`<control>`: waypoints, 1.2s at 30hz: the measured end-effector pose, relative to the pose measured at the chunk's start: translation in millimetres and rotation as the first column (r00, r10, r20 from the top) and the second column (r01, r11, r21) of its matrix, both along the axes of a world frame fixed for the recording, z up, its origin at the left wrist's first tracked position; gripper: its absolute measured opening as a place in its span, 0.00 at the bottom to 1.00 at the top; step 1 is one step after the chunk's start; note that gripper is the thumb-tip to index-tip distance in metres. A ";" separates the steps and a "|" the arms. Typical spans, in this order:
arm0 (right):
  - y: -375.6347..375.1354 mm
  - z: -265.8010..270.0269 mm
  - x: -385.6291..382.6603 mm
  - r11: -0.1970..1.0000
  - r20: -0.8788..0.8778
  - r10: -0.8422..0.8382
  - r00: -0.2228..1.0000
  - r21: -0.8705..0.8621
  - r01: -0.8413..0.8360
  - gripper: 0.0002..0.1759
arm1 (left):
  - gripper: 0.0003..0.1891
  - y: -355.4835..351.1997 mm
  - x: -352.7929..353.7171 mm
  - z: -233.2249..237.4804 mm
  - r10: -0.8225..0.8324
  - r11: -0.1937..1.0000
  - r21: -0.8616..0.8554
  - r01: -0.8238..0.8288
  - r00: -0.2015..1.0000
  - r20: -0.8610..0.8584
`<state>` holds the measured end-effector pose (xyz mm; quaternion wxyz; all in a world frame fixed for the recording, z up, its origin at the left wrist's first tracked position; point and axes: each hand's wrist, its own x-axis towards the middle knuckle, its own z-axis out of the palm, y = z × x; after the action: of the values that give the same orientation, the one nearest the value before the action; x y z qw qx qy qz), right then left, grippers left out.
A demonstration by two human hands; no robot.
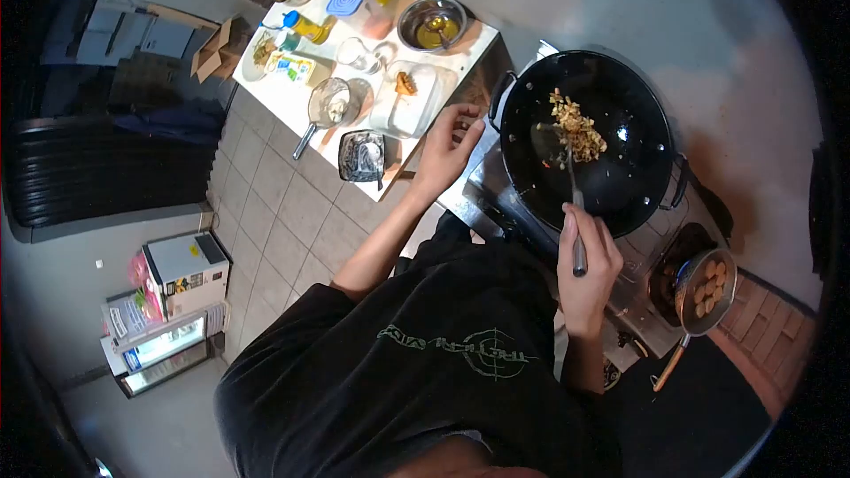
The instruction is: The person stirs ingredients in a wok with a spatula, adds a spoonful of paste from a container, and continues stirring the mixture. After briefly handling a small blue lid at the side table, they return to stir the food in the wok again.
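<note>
A large black wok (pixel 620 190) sits on the stove, with chopped brown and yellowish food (pixel 577 128) heaped near its middle. My right hand (pixel 589 257) is wrapped round the handle of a metal spatula (pixel 575 199), whose blade reaches into the wok beside the food. At the wok's left, my left hand (pixel 452 146) is raised near the table edge and the wok's side handle, fingers curled and partly apart, with nothing visible in it.
The white table (pixel 314 128) at the left holds a steel bowl (pixel 431 24), a clear container (pixel 403 111), a strainer (pixel 332 104) and a black tray (pixel 361 157). At the right, a frying pan (pixel 708 292) with round pieces sits over a burner.
</note>
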<state>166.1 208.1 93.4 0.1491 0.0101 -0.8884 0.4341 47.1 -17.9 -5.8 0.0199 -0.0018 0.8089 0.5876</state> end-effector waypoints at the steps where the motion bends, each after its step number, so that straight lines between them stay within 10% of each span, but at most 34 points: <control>1: -0.1 0.4 3.5 0.999 0.013 0.035 0.999 -0.015 -0.035 0.10 | 0.11 -1.1 6.6 3.3 0.031 0.998 -0.049 -0.030 0.999 0.017; 23: 25.5 -14.5 -27.7 0.986 0.106 0.098 0.989 0.123 -0.111 0.08 | 0.07 -20.1 69.6 -13.6 0.070 0.992 0.100 -0.074 0.997 0.041; 29: 59.9 -3.3 -46.0 0.977 -0.098 0.004 0.995 0.210 0.016 0.09 | 0.07 -19.0 81.4 -27.3 -0.039 0.989 0.149 0.016 0.987 0.157; 36: 103.9 6.7 -78.0 0.965 0.079 -0.246 0.966 0.118 0.236 0.14 | 0.22 -13.8 86.2 -39.2 0.002 0.991 0.131 -0.022 0.988 0.156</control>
<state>88.1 311.9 100.2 0.1586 -0.1103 -0.9110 0.3645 133.3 -31.6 -44.9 0.0796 -0.0514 0.7640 0.6383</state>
